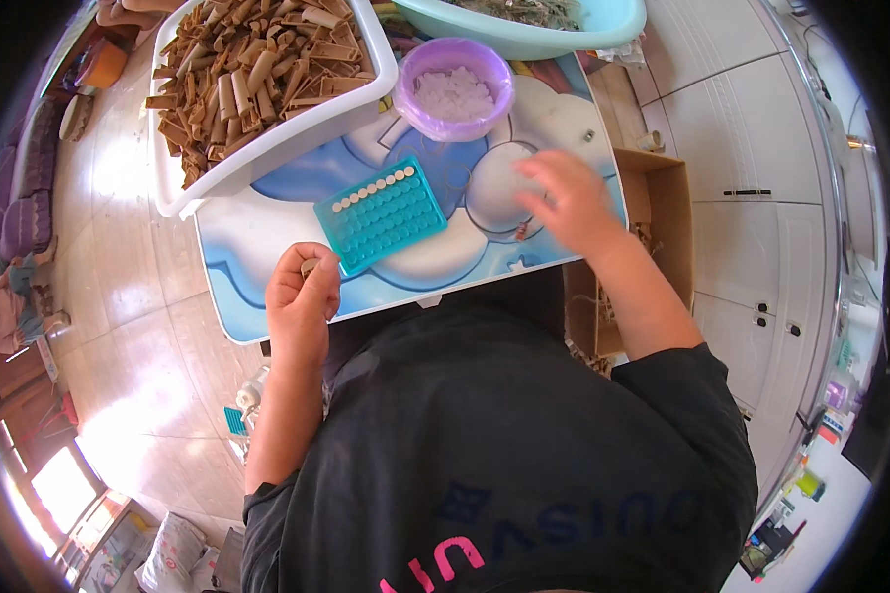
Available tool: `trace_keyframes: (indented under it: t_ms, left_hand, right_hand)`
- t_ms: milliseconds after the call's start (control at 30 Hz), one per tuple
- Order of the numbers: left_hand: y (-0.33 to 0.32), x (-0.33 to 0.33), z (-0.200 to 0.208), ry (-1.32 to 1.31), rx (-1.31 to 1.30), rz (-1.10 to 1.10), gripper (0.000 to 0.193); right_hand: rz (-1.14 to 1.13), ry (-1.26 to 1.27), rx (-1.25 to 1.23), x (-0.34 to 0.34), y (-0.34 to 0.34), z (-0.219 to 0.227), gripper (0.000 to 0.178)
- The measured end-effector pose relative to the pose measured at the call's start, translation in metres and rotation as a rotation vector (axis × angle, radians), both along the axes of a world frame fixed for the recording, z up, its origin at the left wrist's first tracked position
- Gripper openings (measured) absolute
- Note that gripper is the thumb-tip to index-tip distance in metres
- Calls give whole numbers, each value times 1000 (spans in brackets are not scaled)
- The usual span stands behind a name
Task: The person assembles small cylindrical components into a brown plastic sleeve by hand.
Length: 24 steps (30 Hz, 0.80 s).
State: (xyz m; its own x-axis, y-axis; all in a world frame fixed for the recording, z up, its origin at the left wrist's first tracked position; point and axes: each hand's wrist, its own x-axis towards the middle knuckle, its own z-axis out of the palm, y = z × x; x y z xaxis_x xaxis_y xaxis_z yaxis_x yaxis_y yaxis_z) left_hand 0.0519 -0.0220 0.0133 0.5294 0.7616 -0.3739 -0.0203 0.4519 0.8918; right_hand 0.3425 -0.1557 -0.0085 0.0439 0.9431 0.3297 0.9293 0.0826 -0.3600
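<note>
My left hand (303, 296) is closed at the near edge of the table, with the end of a small brown piece (310, 267) showing between thumb and fingers. Beside it lies a teal tray (384, 237) with rows of round hollows; its far row holds several round white pieces (374, 189). My right hand (572, 206), slightly blurred, hovers over the right part of the table with fingers apart and nothing visible in them. Close to its fingertips a small reddish-brown bit (521, 232) lies on the table. A purple bowl (427, 127) lined with clear plastic holds white pieces.
A white bin (391, 77) heaped with brown curled and tube-shaped pieces (257, 74) stands at the table's far left. A light blue basin (564, 42) is at the far right. To the right of the table is an open cardboard box (653, 188), by white cabinets (742, 148).
</note>
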Motion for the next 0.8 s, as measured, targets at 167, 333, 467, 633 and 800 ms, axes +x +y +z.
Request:
trace_keyframes:
  t_ms: [167, 333, 467, 633, 800]
  left_hand:
    - [-9, 6, 2, -35, 13, -25, 10]
    - [-11, 22, -8, 117, 233, -236, 13]
    - [-15, 73, -2, 330, 401, -455, 24]
    - [-33, 137, -26, 54, 264, -302, 32]
    - [-42, 167, -26, -19, 6, -372, 31]
  right_hand:
    - [-675, 549, -14, 36, -29, -8, 19]
    - [-661, 359, -205, 24, -39, -22, 22]
    - [-608, 379, -86, 21, -38, -27, 19]
    - [-585, 552, 20, 11, -39, -11, 15]
    - [-507, 690, 60, 2, -39, -4, 13]
